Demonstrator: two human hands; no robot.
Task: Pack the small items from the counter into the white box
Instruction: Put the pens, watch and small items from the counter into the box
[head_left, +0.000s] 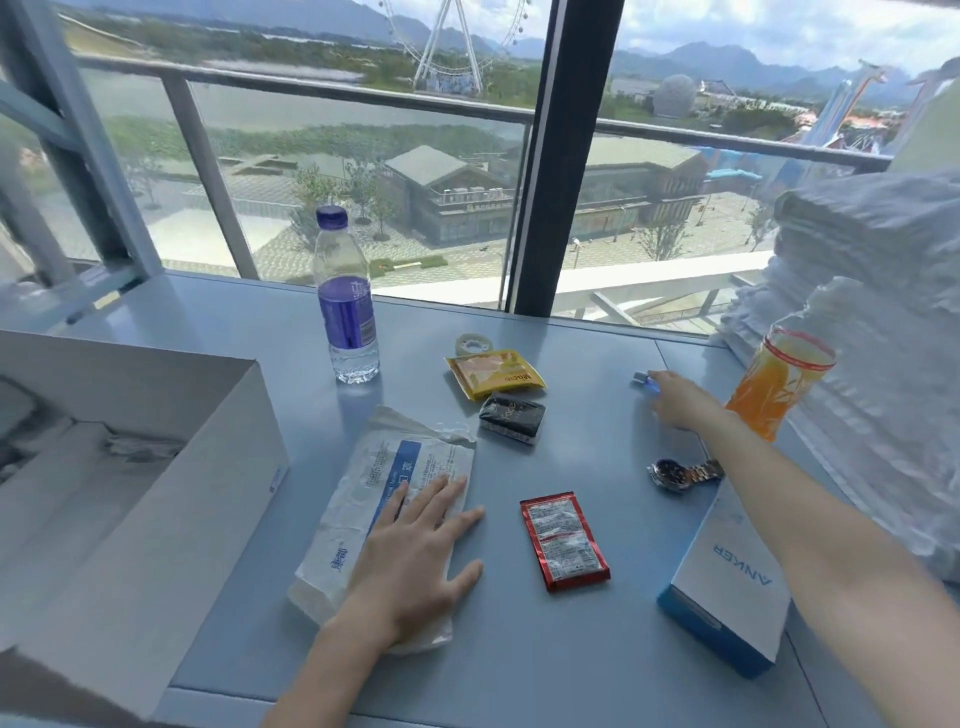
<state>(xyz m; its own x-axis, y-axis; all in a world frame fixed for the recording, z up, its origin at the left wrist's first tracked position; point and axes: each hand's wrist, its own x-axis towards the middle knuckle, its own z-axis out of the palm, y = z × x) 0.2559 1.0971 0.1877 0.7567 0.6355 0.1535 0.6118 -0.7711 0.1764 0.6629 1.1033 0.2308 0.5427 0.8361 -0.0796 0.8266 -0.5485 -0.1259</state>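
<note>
the left hand (415, 551) lies flat with fingers spread on a white and blue paper packet (374, 483), pressing it onto the grey counter (519, 649) just beside the open white box (171, 545) at the left edge. the right hand (680, 402) is stretched far forward, well apart from the left. its fingertips are at a small blue object (645, 381), but i cannot tell whether they pinch it or only touch it.

between the 2 hands lie a red foil sachet (563, 540), a small black pack (511, 418) and a yellow sachet (496, 379), the last 2 touching. a roll of clear tape (474, 344) sits just behind the yellow one. a wristwatch (680, 474) lies under the right forearm, next to an anker box (727, 587). a water bottle (345, 296) with a purple label stands upright near the window, and an orange drink bottle (776, 384) stands against a stack of white towels (872, 322).
</note>
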